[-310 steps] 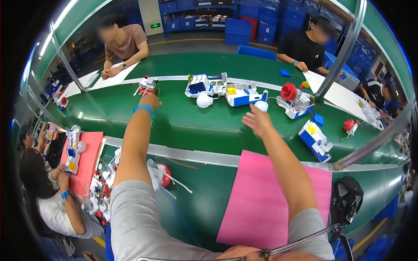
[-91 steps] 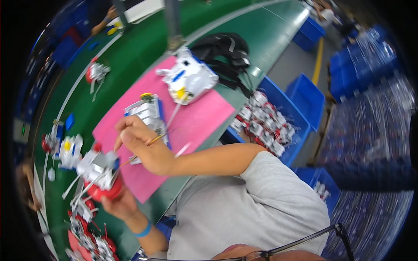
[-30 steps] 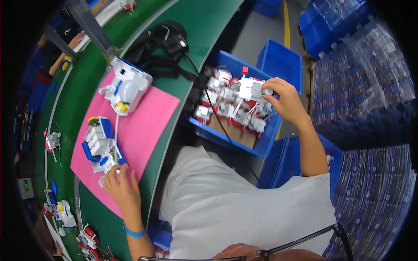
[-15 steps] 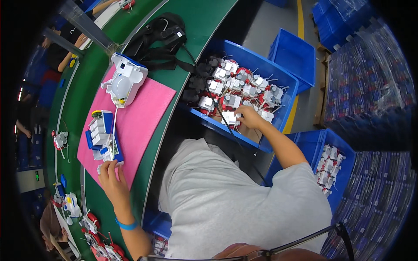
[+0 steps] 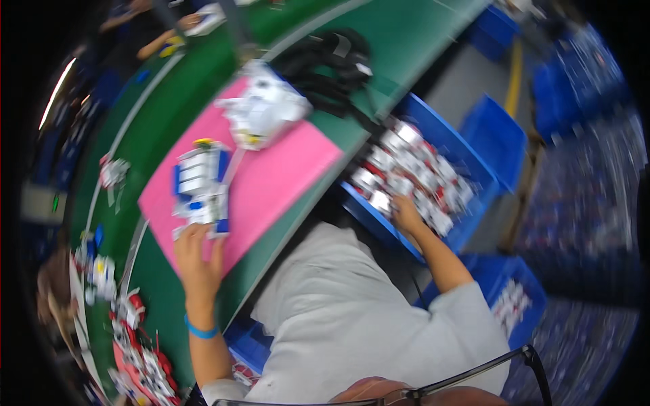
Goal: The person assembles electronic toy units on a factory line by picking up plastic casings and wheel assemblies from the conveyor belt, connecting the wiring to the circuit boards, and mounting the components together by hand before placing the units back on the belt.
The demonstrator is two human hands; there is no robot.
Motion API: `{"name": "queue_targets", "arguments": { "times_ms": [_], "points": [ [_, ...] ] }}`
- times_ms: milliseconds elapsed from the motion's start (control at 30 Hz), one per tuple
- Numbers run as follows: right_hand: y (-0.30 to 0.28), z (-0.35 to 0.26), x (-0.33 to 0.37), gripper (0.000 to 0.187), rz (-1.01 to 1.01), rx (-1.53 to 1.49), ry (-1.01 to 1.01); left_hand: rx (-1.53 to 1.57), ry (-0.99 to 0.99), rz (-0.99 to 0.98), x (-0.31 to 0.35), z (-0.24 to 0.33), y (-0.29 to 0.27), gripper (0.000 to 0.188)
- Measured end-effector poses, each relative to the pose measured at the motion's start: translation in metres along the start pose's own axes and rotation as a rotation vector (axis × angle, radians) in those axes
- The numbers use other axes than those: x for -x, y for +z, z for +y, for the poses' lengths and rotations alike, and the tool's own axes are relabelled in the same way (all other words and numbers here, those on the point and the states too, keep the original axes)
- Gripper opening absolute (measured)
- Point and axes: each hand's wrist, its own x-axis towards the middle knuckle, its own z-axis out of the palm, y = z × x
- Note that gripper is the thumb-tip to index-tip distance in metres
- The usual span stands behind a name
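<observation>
I see the blue-and-white casing (image 5: 198, 179) lying on the pink mat (image 5: 277, 176), the left hand (image 5: 198, 260) at its near end, fingers loosely bent and partly spread; I can't tell whether they grip it. The right hand (image 5: 408, 215) reaches into a blue bin (image 5: 378, 222) of red-and-white parts (image 5: 406, 159); blur keeps me from telling its hold. Beyond the casing, a second casing (image 5: 267, 111) sits near a black bag (image 5: 332, 64) on the green table (image 5: 399, 54).

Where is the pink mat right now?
In the head view, the pink mat lies left of centre on the green table, beneath two white-and-blue parts, with the left hand over its lower end.
</observation>
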Motion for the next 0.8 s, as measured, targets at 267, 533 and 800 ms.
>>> {"name": "queue_targets", "arguments": {
  "times_ms": [267, 533, 800],
  "points": [
    [-0.180, -0.109, 0.000, 0.048, -0.427, 0.296, 0.306, 0.233, -0.205, 0.430, 0.007, -0.046, -0.043, 0.028],
    [-0.223, -0.454, -0.179, 0.021, -0.159, -0.142, -0.599, 0.390, -0.420, 0.599, 0.034, -0.105, -0.007, 0.030],
    [0.028, -0.677, -0.341, 0.030, -0.442, 0.268, -1.071, 0.105, -0.313, 0.441, 0.036, -0.094, -0.011, 0.035]
  ]
}}
